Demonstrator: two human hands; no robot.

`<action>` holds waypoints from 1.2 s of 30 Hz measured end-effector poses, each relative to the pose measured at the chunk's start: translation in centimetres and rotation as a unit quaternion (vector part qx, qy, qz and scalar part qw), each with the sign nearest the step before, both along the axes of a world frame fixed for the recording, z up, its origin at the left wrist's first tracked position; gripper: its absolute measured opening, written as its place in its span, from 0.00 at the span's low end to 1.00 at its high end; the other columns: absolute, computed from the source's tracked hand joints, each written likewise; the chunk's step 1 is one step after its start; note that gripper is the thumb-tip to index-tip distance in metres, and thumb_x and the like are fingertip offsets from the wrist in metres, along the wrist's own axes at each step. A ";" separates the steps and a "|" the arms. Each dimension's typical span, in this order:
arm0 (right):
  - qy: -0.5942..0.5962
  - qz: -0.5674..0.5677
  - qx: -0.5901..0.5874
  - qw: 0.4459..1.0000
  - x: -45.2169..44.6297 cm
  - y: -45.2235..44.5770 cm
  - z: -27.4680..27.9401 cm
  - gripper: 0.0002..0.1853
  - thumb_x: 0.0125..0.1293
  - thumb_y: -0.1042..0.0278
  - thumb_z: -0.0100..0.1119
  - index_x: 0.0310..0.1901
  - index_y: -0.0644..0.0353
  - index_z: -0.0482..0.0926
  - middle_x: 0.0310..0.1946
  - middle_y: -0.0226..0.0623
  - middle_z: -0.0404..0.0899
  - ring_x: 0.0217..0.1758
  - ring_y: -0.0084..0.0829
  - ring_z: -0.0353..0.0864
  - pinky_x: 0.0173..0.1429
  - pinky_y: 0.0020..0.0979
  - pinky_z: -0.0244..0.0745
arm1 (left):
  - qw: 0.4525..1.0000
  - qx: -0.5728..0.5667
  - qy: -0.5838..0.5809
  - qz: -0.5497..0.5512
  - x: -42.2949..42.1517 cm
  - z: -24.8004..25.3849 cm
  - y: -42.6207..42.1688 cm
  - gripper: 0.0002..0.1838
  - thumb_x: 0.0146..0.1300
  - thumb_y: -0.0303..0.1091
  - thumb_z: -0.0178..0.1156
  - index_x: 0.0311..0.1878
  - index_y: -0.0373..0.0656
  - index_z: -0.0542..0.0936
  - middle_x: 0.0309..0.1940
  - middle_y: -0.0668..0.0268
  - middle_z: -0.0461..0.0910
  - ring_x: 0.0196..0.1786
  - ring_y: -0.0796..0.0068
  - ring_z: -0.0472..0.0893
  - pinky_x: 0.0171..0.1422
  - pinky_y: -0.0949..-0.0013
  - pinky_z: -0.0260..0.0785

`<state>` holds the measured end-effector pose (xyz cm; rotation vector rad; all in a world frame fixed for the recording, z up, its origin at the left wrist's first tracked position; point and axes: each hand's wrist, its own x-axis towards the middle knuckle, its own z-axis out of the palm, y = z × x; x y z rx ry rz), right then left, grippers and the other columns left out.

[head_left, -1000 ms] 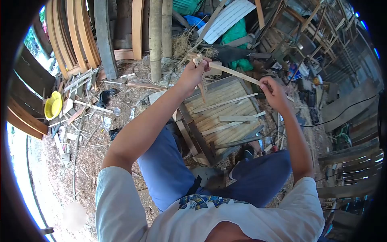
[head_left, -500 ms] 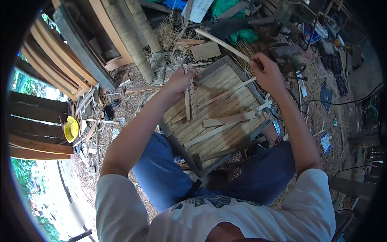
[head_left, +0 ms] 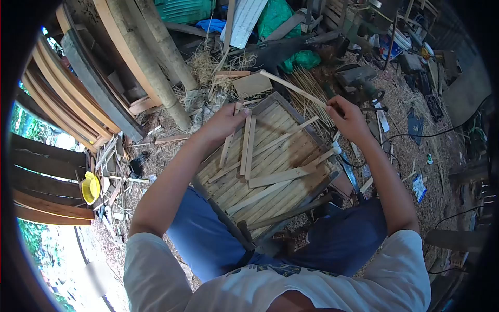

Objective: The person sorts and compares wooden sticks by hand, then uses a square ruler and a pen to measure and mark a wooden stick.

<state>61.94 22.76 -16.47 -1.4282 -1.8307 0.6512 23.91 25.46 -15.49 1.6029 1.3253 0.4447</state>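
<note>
My left hand (head_left: 224, 124) is closed on narrow wooden strips that hang down over a slatted wooden work table between my knees. One of these strips (head_left: 227, 150) is tilted and apart from a pair of strips (head_left: 247, 151) beside it. My right hand (head_left: 344, 118) pinches the near end of a long pale wooden stick (head_left: 293, 89), which points up and to the left, beyond the table's far edge. On the slatted table (head_left: 221, 212) lie several loose pieces, among them a wider flat wooden piece (head_left: 280, 177) and a thin strip (head_left: 260, 197).
A yellow plastic dipper (head_left: 90, 188) is at the left. Bamboo poles (head_left: 169, 47) and curved timbers (head_left: 99, 73) lean at the upper left. A bundle of thin sticks (head_left: 309, 88) and a green bag (head_left: 301, 61) lie beyond the table. A black cable (head_left: 442, 133) runs at the right.
The strips in my left hand have spread apart and turned, so their dotted faces show less. The stick in my right hand has shifted slightly. The whole view has tilted upward a little.
</note>
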 end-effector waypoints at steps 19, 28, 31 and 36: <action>-0.012 0.062 0.001 0.998 -1.3 -0.2 0.0 0.09 0.77 0.67 0.65 0.48 0.66 0.82 0.33 0.40 0.85 0.35 0.27 0.80 0.44 0.34 0.76 | 0.997 0.032 -0.060 0.032 -2.4 -2.4 0.1 0.39 0.85 0.61 0.45 0.86 0.43 0.59 0.71 0.55 0.76 0.72 0.67 0.75 0.75 0.62 0.69; -0.025 0.015 -0.017 0.999 0.2 -0.8 0.1 0.11 0.77 0.64 0.65 0.49 0.64 0.82 0.34 0.39 0.86 0.36 0.28 0.81 0.44 0.34 0.77 | 0.931 -0.116 -0.292 0.186 -2.0 -1.0 1.0 0.21 0.83 0.57 0.55 0.54 0.46 0.73 0.33 0.69 0.73 0.36 0.77 0.76 0.48 0.66 0.78; -0.018 0.010 -0.009 1.000 0.7 -1.1 -0.1 0.12 0.77 0.62 0.65 0.49 0.63 0.83 0.35 0.38 0.86 0.35 0.28 0.80 0.43 0.34 0.77 | 0.835 -0.174 -0.495 0.164 -0.7 -0.4 0.9 0.15 0.81 0.49 0.58 0.48 0.47 0.71 0.36 0.66 0.75 0.40 0.73 0.79 0.49 0.63 0.78; -0.015 0.001 -0.015 1.000 1.6 -1.3 -0.9 0.12 0.77 0.62 0.65 0.49 0.63 0.83 0.35 0.37 0.87 0.35 0.27 0.80 0.43 0.34 0.76 | 0.988 -0.024 -0.131 0.077 2.1 -3.2 1.1 0.15 0.79 0.37 0.57 0.60 0.37 0.80 0.51 0.64 0.83 0.53 0.69 0.82 0.62 0.60 0.77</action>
